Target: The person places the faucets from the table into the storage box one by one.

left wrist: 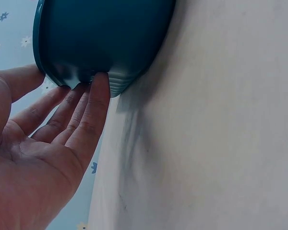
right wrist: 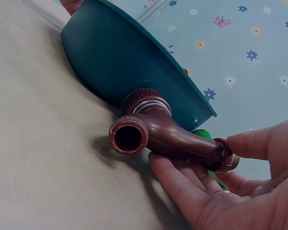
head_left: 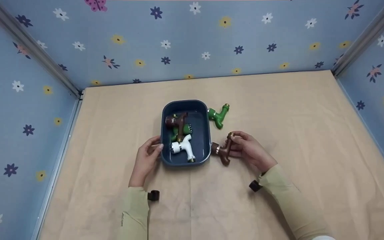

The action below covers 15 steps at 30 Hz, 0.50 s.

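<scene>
- Right beside the tub, on its right, the brown tap is held, its ribbed cap close against the wall; whether contact is made cannot be told.
- Its brass-coloured end is pinched between thumb and fingers by the right hand.
- On the tub's left, the left hand's fingers are spread against the outer wall, thumb set at the rim.
- A stiff, glossy body here: probably light, hardly fragile, though a slip on that smooth curve might be risked.
- Best gripped, it seems, around mid-body; twisting could be invited by an end hold.
- Inside the tub, a white tap, a second brown tap and a green tap are gathered; another green tap is seen just to its right.
</scene>
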Motion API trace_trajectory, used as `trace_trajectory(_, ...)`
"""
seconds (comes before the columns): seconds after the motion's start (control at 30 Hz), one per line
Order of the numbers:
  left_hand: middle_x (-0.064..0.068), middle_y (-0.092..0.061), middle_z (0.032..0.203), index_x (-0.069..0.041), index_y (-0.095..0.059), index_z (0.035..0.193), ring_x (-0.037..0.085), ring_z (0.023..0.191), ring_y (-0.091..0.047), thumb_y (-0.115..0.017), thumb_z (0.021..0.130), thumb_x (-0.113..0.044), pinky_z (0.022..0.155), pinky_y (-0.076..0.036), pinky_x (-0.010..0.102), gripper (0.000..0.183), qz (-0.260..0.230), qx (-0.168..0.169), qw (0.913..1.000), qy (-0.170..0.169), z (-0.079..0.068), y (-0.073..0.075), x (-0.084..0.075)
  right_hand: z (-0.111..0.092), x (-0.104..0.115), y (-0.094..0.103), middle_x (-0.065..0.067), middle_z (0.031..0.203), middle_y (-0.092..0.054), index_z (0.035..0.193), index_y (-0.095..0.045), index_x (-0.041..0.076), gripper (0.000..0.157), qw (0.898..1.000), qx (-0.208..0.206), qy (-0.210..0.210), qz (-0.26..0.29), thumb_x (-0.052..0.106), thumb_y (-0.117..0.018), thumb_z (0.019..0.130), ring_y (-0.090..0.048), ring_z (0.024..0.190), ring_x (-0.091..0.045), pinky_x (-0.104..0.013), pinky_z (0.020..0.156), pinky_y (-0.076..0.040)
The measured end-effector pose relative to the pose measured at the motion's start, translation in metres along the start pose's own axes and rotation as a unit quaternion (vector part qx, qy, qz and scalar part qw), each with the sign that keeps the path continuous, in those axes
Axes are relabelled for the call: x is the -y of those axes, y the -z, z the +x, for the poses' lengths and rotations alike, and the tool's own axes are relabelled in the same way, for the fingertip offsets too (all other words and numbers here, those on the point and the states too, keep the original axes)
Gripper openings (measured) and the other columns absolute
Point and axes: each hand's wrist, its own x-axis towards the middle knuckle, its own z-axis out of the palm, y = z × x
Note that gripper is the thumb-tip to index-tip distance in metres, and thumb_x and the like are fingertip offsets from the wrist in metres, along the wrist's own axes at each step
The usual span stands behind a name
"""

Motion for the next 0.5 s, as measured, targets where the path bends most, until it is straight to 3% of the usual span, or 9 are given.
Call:
trace_trajectory(0.23, 0.032, -0.051, 0.123, 0.01, -0.046, 0.134, 0.045, 0.11, -0.054, -0.056, 0.096, -0.004, 0.075, -0.052, 0.024, 0.041, 0.01, 0.004, 0.9998, 0.015, 0.0, 0.0, -0.002, -0.005, 0.001, 0.001, -0.024, 0.112, -0.06, 0.127, -0.043, 0.001, 0.032, 1.0, -0.001, -0.005, 0.021, 0.012, -0.052, 0.099, -0.064, 0.099, -0.033, -0.051, 0.089, -0.048)
trace_trajectory(0.5, 0.03, -0.053, 0.122, 0.006, -0.05, 0.133, 0.042, 0.107, -0.056, -0.058, 0.095, -0.005, 0.075, -0.053, 0.024, 0.04, -0.009, -0.013, 0.9999, -0.003, 0.007, 0.004, 0.025, -0.009, 0.002, 0.008, -0.018, 0.106, -0.062, 0.129, -0.043, 0.0, 0.035, 1.0, -0.008, -0.004, 0.01, 0.013, -0.053, 0.099, -0.064, 0.097, -0.03, -0.048, 0.088, -0.049)
